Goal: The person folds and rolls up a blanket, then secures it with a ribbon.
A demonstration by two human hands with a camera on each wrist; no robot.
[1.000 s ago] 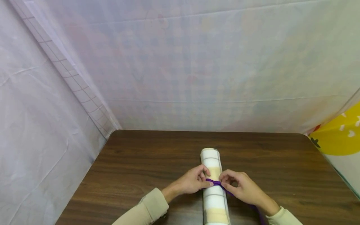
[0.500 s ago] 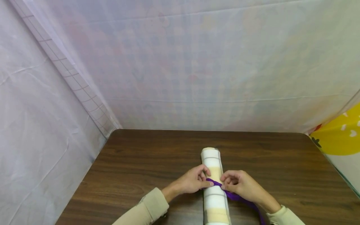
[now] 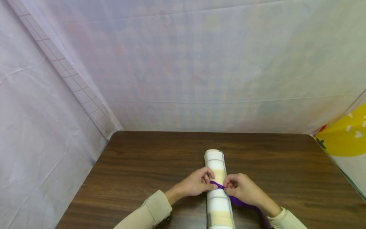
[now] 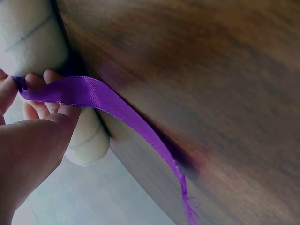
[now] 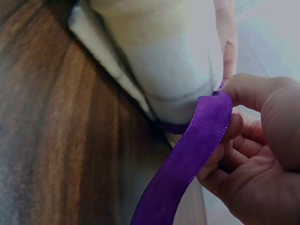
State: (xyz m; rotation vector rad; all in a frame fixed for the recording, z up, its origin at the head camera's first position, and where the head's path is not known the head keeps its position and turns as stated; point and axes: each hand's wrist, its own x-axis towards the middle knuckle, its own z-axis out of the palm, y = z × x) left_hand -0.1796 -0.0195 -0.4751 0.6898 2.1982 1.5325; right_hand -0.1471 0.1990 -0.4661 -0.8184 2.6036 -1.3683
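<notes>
A rolled-up cloth [image 3: 218, 205], white with cream bands and thin grey lines, lies lengthwise on the table. Purple ribbon [image 3: 220, 186] crosses the roll near its middle and also runs beneath it, as the right wrist view shows. From the left, my left hand [image 3: 195, 183] pinches the ribbon, thumb on top of the roll. On the other side my right hand [image 3: 246, 191] pinches it between thumb and finger. One ribbon tail [image 4: 126, 115] hangs past the left hand and ends in a frayed tip. Another length [image 5: 173, 164] drops from the right fingers. Any knot is hidden by fingers.
The dark wood-grain table [image 3: 148, 152] extends around the roll on both sides. Pale sheeting [image 3: 194, 63] hangs behind it and at the left. A yellow patterned cloth [image 3: 343, 140] hangs beyond the right edge.
My right hand has shifted slightly, and more of the ribbon's right length now shows below it. The left hand has stayed in nearly the same place on the roll.
</notes>
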